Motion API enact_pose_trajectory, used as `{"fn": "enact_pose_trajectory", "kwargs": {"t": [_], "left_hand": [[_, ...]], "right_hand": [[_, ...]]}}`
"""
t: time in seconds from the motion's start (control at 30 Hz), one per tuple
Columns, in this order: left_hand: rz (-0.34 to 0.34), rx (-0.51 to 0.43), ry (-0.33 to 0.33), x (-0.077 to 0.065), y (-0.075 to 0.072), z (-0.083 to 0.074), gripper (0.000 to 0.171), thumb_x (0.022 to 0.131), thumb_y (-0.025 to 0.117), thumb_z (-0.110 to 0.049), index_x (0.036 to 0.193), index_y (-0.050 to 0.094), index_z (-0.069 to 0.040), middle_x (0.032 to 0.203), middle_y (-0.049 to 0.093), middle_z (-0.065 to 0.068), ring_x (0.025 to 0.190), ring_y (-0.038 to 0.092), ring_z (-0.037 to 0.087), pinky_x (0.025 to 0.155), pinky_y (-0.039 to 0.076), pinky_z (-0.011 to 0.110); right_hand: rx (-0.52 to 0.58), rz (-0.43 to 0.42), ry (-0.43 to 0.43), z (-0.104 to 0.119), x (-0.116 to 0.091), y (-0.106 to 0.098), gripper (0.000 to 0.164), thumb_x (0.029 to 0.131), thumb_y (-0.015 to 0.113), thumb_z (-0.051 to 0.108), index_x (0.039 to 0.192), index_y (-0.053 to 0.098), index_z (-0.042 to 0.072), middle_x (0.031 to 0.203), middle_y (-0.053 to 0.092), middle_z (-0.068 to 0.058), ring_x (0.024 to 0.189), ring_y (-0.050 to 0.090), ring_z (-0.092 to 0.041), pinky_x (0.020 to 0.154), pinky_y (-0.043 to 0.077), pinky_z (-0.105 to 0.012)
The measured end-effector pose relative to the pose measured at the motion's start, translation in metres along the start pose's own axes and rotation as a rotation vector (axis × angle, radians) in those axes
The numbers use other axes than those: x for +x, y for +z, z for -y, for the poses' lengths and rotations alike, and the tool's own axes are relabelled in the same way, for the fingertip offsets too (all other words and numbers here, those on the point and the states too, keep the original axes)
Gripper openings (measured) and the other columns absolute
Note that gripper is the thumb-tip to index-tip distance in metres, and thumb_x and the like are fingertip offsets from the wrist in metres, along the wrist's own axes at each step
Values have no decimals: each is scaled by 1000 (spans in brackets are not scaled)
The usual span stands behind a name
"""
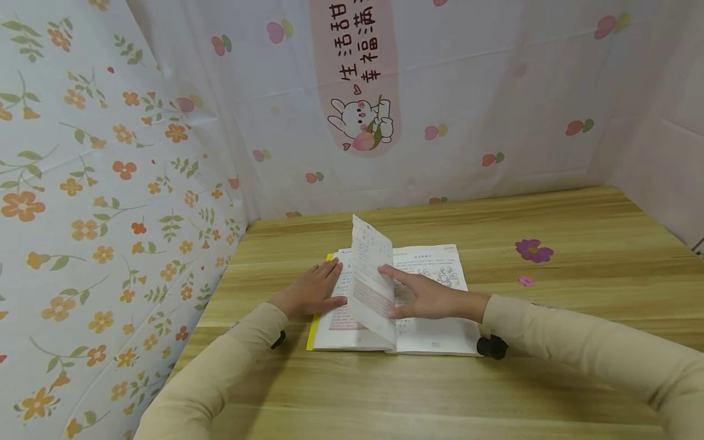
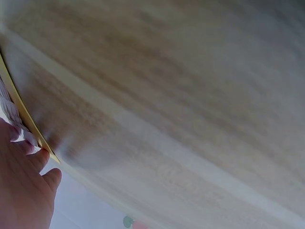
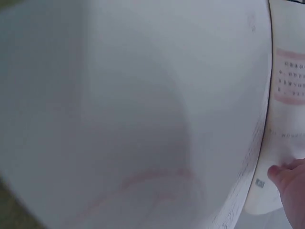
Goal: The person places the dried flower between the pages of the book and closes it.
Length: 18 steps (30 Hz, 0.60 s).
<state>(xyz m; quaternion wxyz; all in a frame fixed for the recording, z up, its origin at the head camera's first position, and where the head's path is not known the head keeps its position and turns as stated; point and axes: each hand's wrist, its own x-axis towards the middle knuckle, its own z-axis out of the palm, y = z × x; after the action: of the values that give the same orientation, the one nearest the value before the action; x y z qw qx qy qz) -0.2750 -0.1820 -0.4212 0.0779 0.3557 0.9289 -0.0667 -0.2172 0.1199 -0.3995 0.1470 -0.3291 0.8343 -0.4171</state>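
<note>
An open book [image 1: 434,336] with printed pages and a yellow cover edge lies on the table. One leaf [image 1: 370,263] stands up near the book's middle, leaning left. My right hand [image 1: 431,296] reaches over the right-hand page and touches the raised leaf with fairly straight fingers, thumb apart. In the right wrist view, a fingertip of the right hand [image 3: 293,183] meets a printed page. Across the left edge of the book rests my left hand [image 1: 316,288], its fingers extended on the left-hand page. The left wrist view shows the left hand [image 2: 26,181] beside the yellow edge.
To the right of the book, a purple flower [image 1: 534,250] and a small pink flower [image 1: 525,281] lie on the wooden table [image 1: 577,342]. A flower-patterned cloth [image 1: 110,201] hangs on the left, and a printed cloth [image 1: 467,79] covers the back wall.
</note>
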Motion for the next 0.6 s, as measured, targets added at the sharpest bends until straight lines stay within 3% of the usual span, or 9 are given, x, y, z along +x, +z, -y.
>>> {"fn": "enact_pose_trajectory", "kwargs": {"t": [0.13, 0.23, 0.4, 0.6], "left_hand": [[-9, 19, 19, -1, 1, 2, 78, 101, 41, -48, 153, 16, 4, 158, 15, 21, 144, 18, 35, 114, 21, 48], [-17, 22, 26, -2, 1, 3, 75, 102, 40, -46, 153, 15, 3, 159, 13, 21, 144, 17, 35, 114, 21, 49], [-1, 16, 24, -4, 0, 5, 70, 104, 35, -43, 154, 13, 1, 159, 10, 21, 145, 15, 35, 114, 19, 50], [1, -49, 14, -8, -1, 8, 65, 106, 27, -38, 155, 7, 0, 161, 2, 19, 146, 7, 34, 115, 14, 52]], "right_hand": [[-93, 85, -51, 2, 1, 7, 104, 83, 77, 42, 157, 12, 9, 162, -1, -12, 147, 2, -31, 114, 13, -52], [-156, 119, -68, 3, 1, 11, 103, 85, 73, 45, 157, 9, 9, 162, -7, -11, 147, -4, -30, 115, 11, -50], [-260, 154, -95, 4, 3, 13, 96, 90, 65, 49, 156, 11, 7, 162, -6, -11, 147, -7, -27, 116, 9, -46], [-363, 176, -154, 7, 4, 14, 88, 93, 59, 51, 155, 19, 3, 161, 4, -17, 146, -1, -33, 115, 13, -50]]}}
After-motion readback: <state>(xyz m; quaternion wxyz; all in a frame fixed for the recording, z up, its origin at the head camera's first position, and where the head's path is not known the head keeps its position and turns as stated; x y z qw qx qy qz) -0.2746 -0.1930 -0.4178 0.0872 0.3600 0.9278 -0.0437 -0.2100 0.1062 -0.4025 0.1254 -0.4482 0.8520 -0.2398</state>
